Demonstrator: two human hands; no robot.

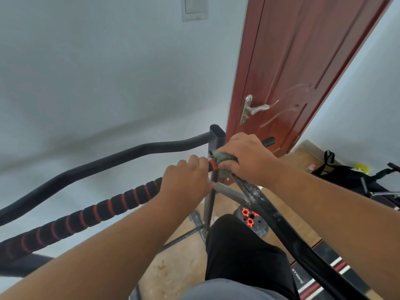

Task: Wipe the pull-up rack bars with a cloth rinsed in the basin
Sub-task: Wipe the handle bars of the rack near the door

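My right hand grips a dull grey-green cloth against a bar. My left hand holds the foam grip, black ringed with red bands, ending in a solid red patch by my fingers. The curved top bar is plain black, the upright post dark grey. The slanting bar is black, flecked white. The door is glossy reddish brown with a silver handle. The wall is pale bluish white.

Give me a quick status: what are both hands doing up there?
Left hand grips the striped bar. Right hand presses the cloth around the bar end by the post. Basin not in view. Nothing in the way.
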